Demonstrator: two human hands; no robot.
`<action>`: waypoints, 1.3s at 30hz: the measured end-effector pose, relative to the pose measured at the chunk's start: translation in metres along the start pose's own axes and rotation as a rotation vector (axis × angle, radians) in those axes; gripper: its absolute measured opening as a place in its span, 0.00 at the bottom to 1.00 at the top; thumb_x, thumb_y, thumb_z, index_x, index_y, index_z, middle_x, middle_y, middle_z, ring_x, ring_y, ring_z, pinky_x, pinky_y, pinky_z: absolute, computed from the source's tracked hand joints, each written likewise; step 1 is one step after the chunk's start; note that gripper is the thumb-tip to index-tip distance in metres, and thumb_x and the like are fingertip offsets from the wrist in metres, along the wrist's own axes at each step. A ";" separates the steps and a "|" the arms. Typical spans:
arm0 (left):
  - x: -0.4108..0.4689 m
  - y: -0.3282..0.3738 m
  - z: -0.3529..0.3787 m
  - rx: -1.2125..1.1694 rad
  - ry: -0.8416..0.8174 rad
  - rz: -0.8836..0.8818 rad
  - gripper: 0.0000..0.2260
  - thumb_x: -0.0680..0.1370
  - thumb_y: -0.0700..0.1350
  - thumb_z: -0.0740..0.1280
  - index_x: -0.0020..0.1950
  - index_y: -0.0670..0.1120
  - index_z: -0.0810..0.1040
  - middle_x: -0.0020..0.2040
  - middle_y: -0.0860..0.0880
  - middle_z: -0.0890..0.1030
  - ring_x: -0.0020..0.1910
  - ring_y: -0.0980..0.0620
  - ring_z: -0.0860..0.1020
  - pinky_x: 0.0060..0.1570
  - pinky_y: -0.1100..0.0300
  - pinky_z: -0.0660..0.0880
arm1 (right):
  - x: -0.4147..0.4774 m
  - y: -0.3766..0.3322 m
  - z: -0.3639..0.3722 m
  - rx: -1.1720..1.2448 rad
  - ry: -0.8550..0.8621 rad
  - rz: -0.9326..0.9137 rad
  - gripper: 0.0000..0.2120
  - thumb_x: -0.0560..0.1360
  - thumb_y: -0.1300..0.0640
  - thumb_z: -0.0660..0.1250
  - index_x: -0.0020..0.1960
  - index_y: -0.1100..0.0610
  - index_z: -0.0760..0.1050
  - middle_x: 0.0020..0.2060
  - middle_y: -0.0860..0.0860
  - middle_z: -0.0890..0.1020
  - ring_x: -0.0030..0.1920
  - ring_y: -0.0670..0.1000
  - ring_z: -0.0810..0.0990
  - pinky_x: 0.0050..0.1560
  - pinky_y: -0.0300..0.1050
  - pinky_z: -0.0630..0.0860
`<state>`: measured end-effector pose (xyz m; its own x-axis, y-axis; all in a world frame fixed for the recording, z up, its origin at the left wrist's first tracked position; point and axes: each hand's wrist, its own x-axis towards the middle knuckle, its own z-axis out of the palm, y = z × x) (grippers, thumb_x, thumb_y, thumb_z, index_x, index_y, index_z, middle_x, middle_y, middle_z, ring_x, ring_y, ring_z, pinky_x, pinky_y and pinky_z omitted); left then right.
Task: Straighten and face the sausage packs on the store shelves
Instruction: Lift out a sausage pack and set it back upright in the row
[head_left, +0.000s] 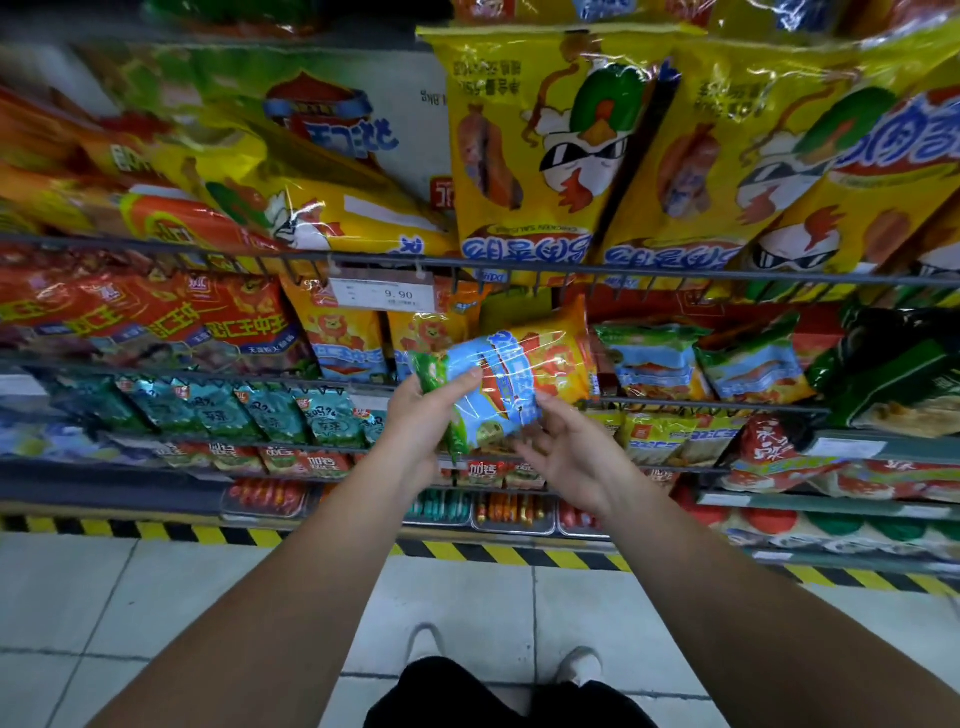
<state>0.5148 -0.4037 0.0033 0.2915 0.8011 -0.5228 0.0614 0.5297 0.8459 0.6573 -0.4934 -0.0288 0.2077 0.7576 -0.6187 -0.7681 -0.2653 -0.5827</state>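
Left grip (415, 415) clamps sausage pack (498, 384), right grip (576, 457) touches it slack-fingered, below "9.90" tag (382, 293).

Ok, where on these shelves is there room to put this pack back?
Likeliest opening: behind the held pack, between the orange lion packs and the green-blue packs, though a tilted orange pack partly fills it. The other rows look packed tight.

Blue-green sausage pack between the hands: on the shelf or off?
Off, tilted: pack held before the shelves, left hand gripping its upper edge, right hand touching its lower end.
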 end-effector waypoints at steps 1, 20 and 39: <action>0.002 0.000 -0.005 -0.004 -0.028 -0.048 0.25 0.63 0.54 0.81 0.55 0.47 0.80 0.52 0.40 0.85 0.52 0.37 0.82 0.58 0.37 0.76 | 0.000 0.000 0.001 0.062 -0.013 -0.005 0.13 0.76 0.57 0.69 0.59 0.60 0.76 0.55 0.56 0.85 0.53 0.53 0.85 0.46 0.48 0.82; 0.042 0.004 0.004 0.866 -0.209 0.424 0.27 0.68 0.42 0.79 0.65 0.50 0.76 0.57 0.52 0.79 0.56 0.49 0.78 0.54 0.48 0.78 | -0.010 -0.012 -0.007 -0.102 0.112 -0.396 0.21 0.68 0.74 0.71 0.58 0.60 0.75 0.50 0.54 0.85 0.56 0.56 0.82 0.52 0.45 0.79; 0.064 -0.018 0.035 0.898 0.081 0.492 0.10 0.80 0.50 0.66 0.51 0.44 0.74 0.39 0.50 0.75 0.37 0.49 0.76 0.35 0.57 0.69 | 0.039 -0.048 0.015 -0.777 0.241 -0.621 0.16 0.71 0.59 0.77 0.55 0.51 0.76 0.48 0.47 0.84 0.49 0.47 0.82 0.50 0.45 0.76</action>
<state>0.5660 -0.3722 -0.0417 0.4144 0.9071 -0.0741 0.6536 -0.2400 0.7178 0.6932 -0.4423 -0.0176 0.6173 0.7758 -0.1307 0.1041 -0.2452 -0.9639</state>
